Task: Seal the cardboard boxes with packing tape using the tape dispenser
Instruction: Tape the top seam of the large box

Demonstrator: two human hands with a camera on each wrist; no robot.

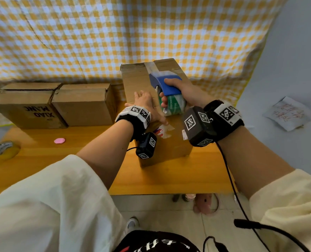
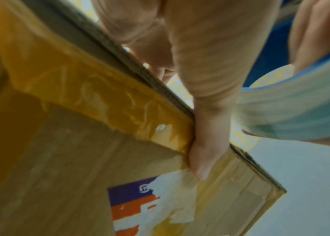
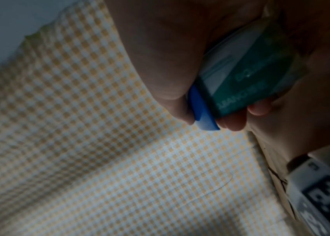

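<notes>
A tall cardboard box (image 1: 135,80) stands on the wooden table (image 1: 169,179), and a strip of clear tape (image 1: 151,67) runs over its far top edge. My right hand (image 1: 180,89) grips the blue tape dispenser (image 1: 166,82), which sits on the box top with its green-printed tape roll (image 1: 174,104) toward me. My left hand (image 1: 145,103) lies flat on the box top beside the dispenser. In the left wrist view its thumb (image 2: 206,143) hangs over the front edge onto the box face (image 2: 69,159), above a torn label (image 2: 139,207). The right wrist view shows the dispenser (image 3: 202,110) and roll (image 3: 250,71) inside my curled fingers.
Two more cardboard boxes (image 1: 29,104) (image 1: 85,104) stand side by side at the back left. A yellow tape roll (image 1: 4,150) and a small pink object (image 1: 59,140) lie on the left of the table. A checked cloth (image 1: 114,33) hangs behind. A paper note (image 1: 289,113) lies at right.
</notes>
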